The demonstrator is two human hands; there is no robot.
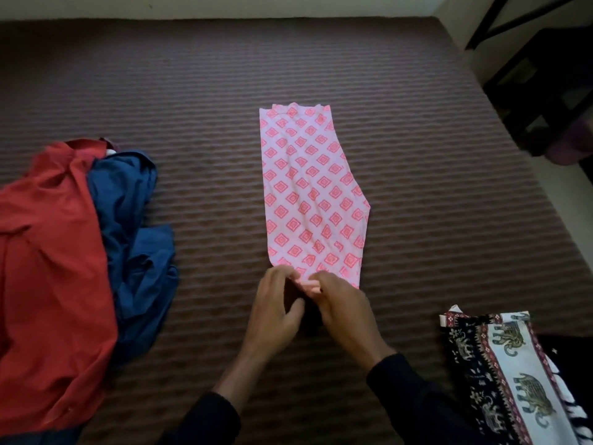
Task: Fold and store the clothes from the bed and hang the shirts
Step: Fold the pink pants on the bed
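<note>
Two hands: both meet at the near end of the pink garment, just below the middle of the frame.
Pink garment (313,194): a long, narrow folded piece, white-pink with rows of coral diamond motifs; it lies flat on the bed in the centre of the frame, running from the hands up toward the top. Its far end is straight with a slightly ruffled edge; its right side bulges out to a point about two thirds of the way down; soft diagonal creases cross it.
Left hand (277,311): fingers curled over the lower left corner of the garment, thumb pointing inward; a small fold of cloth shows at its fingertips, so it appears to pinch the hem.
Right hand (343,303): fingers bent down onto the lower edge, pinching a bunched bit of pink cloth between the two hands.
Sleeves (404,390): dark, covering both forearms at the bottom of the frame.
Bed (417,139): covered in a brown cloth with fine horizontal ribs, filling most of the frame.
Red shirt (48,268): rumpled heap at the left edge.
Blue shirt (138,239): crumpled, touching and partly under the red one, on its right.
Elephant-print cloth (503,374): folded, black, white and maroon, at the lower right.
Dark furniture (545,91): upper right corner, beside the bed; too dim to identify.
</note>
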